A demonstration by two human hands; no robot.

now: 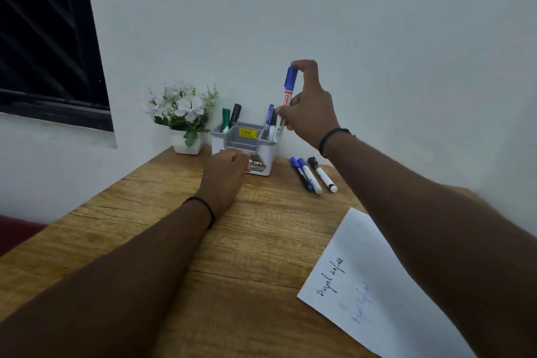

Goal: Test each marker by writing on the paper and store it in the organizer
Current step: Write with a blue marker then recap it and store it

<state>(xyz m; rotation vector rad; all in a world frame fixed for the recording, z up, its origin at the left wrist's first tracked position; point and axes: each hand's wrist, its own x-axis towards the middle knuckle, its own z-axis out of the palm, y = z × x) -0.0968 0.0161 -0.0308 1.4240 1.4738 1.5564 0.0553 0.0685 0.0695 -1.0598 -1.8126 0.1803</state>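
Against the white wall, the right hand (309,107) pinches a blue-capped marker (286,97) upright, cap up, over the organizer (263,151); the left hand (225,173), fingers curled, rests on the table (174,241).

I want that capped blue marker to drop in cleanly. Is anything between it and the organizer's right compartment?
The blue-capped marker in the right hand hangs above the organizer. Other markers already stand in that right compartment, directly beneath its lower end, crowding the opening.

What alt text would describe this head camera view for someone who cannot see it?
A right hand lowers a blue-capped marker into a grey organizer on a wooden table; the left hand rests before it. Three markers and scribbled paper lie nearby.
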